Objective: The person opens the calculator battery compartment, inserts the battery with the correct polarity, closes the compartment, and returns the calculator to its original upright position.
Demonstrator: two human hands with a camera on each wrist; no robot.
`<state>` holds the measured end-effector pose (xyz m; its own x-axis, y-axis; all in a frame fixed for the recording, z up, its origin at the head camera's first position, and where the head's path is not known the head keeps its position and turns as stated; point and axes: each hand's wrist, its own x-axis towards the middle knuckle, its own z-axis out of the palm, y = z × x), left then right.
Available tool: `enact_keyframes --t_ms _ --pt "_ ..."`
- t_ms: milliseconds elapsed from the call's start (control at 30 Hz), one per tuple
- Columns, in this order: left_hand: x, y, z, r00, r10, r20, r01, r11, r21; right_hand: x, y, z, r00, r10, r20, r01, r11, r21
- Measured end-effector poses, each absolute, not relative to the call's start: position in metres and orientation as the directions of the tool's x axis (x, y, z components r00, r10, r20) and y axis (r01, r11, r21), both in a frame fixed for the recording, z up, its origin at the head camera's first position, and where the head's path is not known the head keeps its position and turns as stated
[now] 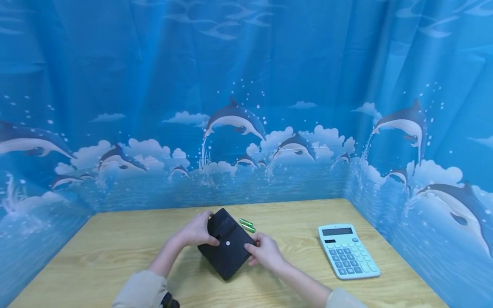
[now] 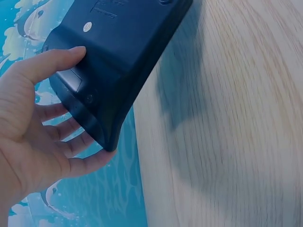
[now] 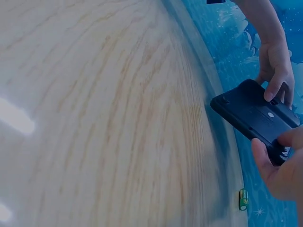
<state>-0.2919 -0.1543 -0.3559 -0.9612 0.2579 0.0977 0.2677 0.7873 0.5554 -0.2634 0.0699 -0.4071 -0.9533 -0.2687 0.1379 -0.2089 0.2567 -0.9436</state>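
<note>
A black calculator (image 1: 230, 262) is held tilted over the table with its back toward me; a small round white sticker and a battery cover (image 2: 71, 79) show on it. At its upper left end, my left hand (image 1: 197, 231) grips it, thumb on the back and fingers around the far edge. My right hand (image 1: 268, 253) pinches the right corner between thumb and fingers. Just beyond the calculator, two green batteries (image 1: 248, 228) lie side by side on the table. The calculator's key side faces away and is hidden.
On the right of the wooden table (image 1: 300, 256) lies a light blue calculator (image 1: 360, 263), keys up. A blue curtain (image 1: 169, 85) printed with dolphins stands along the table's back and right edges.
</note>
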Motion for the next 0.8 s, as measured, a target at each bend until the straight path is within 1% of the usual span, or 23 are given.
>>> enact_keyframes --t_ms 133,300,400,567,800 --pt "-0.29 -0.156 -0.356 -0.956 0.278 0.091 0.283 0.802 0.526 -0.259 0.065 -0.409 -0.942 -0.307 0.139 -0.227 0.274 -0.934" --pt "-0.289 -0.156 -0.354 -0.951 0.299 0.074 0.297 0.824 0.482 -0.256 0.062 -0.413 -0.941 -0.318 0.119 -0.22 0.306 -0.926" --pt "-0.29 -0.155 -0.352 -0.952 0.303 0.052 0.292 0.84 0.457 -0.255 0.061 -0.414 -0.94 -0.316 0.13 -0.249 0.376 -0.893" --pt "-0.29 -0.153 -0.351 -0.951 0.309 0.021 0.287 0.856 0.431 -0.254 0.06 -0.414 -0.94 -0.296 0.172 -0.312 0.535 -0.785" --pt "-0.291 -0.152 -0.355 -0.943 0.331 0.006 0.301 0.85 0.431 -0.254 0.056 -0.417 -0.931 -0.323 0.168 -0.337 0.592 -0.732"
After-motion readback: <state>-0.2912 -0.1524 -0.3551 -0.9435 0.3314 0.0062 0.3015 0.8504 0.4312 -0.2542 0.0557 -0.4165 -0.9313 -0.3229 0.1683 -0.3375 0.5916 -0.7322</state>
